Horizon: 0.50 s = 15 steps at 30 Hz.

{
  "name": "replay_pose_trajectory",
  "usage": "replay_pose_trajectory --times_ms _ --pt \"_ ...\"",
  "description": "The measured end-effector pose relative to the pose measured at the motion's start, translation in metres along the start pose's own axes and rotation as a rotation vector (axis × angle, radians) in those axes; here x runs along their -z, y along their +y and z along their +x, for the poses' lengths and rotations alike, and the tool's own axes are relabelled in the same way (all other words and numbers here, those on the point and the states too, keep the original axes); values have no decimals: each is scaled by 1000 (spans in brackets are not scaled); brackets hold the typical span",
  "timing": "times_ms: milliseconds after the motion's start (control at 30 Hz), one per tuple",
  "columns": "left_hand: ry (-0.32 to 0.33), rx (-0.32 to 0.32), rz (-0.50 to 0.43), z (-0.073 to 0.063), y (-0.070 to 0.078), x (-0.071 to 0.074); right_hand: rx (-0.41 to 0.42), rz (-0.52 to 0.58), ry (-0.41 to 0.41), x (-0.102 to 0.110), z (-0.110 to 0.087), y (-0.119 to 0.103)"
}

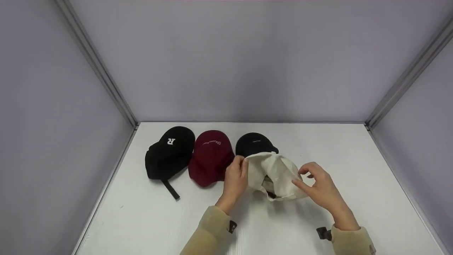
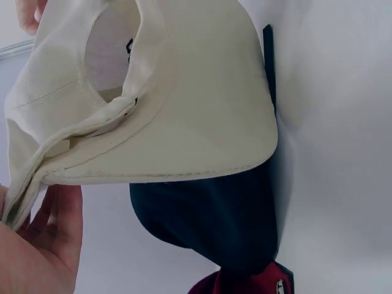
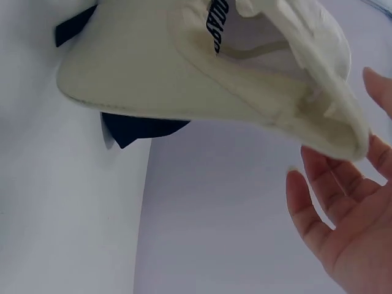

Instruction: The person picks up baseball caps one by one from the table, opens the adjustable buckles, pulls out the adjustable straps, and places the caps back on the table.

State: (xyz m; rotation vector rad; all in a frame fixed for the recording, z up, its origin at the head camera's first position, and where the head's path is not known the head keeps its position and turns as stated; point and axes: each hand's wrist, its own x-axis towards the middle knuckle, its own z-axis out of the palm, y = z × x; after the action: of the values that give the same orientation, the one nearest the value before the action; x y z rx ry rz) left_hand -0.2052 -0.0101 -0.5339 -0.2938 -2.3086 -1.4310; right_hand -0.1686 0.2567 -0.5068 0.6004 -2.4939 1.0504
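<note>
A cream baseball cap (image 1: 283, 173) is held up off the white table, its back opening facing me. My left hand (image 1: 236, 179) pinches its left edge, thumb in front and fingers behind, as the left wrist view of that hand (image 2: 46, 245) shows. At the cap's other side is my right hand (image 1: 320, 186), thumb and fingers spread apart. In the right wrist view, fingertips of that hand (image 3: 352, 211) are right at the edge of the cap (image 3: 153, 67). Dark lettering shows inside the cap. Behind it lies a navy cap (image 1: 254, 143), partly hidden.
A maroon cap (image 1: 211, 156) lies left of the navy one, beside my left hand. Farther left is a black cap (image 1: 173, 150) with a white letter R and a loose strap. Grey panels (image 1: 247, 71) wall in the white table (image 1: 141, 219) at the back and sides.
</note>
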Motion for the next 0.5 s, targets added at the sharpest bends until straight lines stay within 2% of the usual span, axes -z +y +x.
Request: replay_pose_trajectory --times_ms 133,233,300,500 --pt "-1 0 -19 1 -1 1 67 -173 34 -6 -5 -2" --pt "-6 -15 -18 1 -3 1 53 -228 63 -11 -5 -1" --pt "-1 -26 -2 0 -6 1 18 -168 67 -12 -5 0" --pt "71 -82 77 0 -12 3 -66 112 70 -14 0 -6"
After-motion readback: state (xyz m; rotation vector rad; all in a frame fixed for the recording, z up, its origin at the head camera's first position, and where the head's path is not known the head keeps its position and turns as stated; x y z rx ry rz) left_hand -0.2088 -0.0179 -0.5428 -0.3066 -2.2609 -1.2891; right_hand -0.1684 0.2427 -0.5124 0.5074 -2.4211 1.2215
